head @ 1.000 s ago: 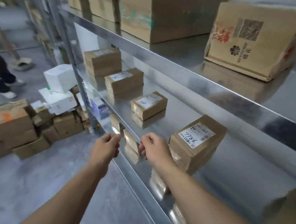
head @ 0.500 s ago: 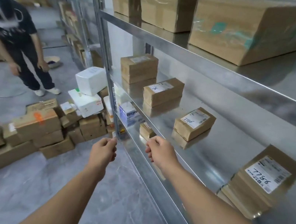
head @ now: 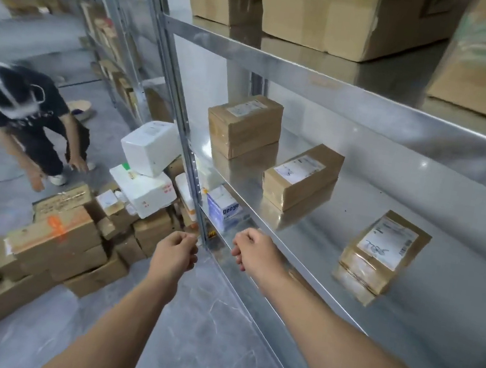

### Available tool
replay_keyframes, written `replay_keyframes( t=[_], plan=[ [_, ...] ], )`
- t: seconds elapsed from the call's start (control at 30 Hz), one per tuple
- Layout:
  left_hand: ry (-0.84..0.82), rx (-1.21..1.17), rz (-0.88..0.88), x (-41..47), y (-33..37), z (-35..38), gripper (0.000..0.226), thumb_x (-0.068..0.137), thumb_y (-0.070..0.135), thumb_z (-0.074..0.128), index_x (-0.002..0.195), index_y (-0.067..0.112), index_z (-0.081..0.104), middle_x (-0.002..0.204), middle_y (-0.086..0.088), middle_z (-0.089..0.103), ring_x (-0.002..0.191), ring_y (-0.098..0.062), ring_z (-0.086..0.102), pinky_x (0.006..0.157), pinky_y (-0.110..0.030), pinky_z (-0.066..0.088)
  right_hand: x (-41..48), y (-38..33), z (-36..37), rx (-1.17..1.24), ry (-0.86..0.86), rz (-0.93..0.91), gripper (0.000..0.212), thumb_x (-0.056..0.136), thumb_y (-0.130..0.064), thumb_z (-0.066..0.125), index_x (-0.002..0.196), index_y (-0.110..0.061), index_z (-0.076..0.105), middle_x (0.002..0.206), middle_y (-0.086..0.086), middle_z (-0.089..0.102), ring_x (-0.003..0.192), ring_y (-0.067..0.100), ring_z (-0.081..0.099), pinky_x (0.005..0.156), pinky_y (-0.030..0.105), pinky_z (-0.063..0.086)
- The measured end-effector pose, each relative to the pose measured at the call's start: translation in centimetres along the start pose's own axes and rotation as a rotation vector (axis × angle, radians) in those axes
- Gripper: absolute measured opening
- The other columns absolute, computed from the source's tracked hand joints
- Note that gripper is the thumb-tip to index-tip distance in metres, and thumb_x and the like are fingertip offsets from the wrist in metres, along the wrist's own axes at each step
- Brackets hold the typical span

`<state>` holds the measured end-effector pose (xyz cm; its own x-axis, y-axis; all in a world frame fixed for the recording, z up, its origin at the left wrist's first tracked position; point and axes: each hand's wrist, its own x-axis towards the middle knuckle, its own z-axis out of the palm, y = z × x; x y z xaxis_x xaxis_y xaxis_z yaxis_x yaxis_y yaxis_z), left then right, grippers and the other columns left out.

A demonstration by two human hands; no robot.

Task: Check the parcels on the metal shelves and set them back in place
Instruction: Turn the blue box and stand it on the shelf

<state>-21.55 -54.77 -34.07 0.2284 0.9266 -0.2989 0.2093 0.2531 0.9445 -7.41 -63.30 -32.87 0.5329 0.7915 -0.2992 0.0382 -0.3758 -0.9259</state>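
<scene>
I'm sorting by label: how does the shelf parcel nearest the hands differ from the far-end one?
The nearest parcel carries a big white label with handwriting; the far parcel shows a smaller, paler label. The far parcel looks taller; the nearest parcel lies flatter. Both are taped brown cardboard on the same metal shelf.

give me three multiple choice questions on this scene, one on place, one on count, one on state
1. Where do the white foam boxes sit? A on the top shelf; B on the floor pile beside the rack; C in a hand.
2. How many labelled brown parcels show on the middle shelf? A one; B three; C six.
3. What do the left hand and right hand hold? A a parcel each; B one parcel together; C nothing.
Answers: B, they rest on floor cartons; B, three stand spaced along it; C, both are curled and empty.
</scene>
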Motion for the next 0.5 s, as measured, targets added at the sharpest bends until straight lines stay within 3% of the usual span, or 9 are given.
replay_keyframes(
  t=[0.27,0.5],
  plan=[
    [-0.099,0.054,-0.016,12.3,3.0,-2.0,0.018,0.102,0.015,0.056,0.087,0.006,0.06,0.072,-0.008,0.05,0.062,-0.017,0.044,0.059,-0.03,0.042,10.1,-3.5,5.5,0.001,0.06,0.051,0.029,0.098,-0.018,0.049,0.071,-0.019,0.059,0.071,-0.003,0.067,0.066,0.017,0.055,0.07,0.034,0.046],
    [-0.26,0.145,-0.042,22.1,4.8,-4.6,0.02,0.101,0.015,0.055,0.084,0.006,0.061,0.068,-0.009,0.052,0.062,-0.02,0.044,0.057,-0.032,0.04,16.2,-5.1,11.2,0.06,0.21,0.108,0.032,0.101,-0.014,0.05,0.071,-0.019,0.059,0.069,0.0,0.066,0.058,0.014,0.054,0.058,0.026,0.044]
  ],
)
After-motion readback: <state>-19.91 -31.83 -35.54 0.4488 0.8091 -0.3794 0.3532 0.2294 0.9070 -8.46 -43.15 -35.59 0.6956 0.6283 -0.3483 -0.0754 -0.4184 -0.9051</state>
